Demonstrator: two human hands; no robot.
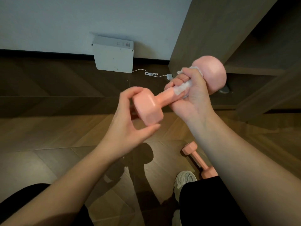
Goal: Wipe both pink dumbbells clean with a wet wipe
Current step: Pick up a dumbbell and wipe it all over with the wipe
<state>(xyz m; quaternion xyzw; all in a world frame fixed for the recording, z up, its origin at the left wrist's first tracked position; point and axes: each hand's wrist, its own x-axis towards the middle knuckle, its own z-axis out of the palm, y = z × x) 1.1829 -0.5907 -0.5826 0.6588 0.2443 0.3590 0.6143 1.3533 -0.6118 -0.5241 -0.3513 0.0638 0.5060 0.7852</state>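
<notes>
Left hand (128, 123) pinches one dumbbell (151, 106), right hand (194, 95) clamps wipe (181, 89), second dumbbell (194, 156) on floor (48, 144)

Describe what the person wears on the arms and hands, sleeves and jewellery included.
Both arms are bare: the left forearm and right forearm show no sleeve up to the frame edge. The left hand and right hand wear no gloves, and no ring, watch or bracelet shows on the visible sides. No markings show.
</notes>
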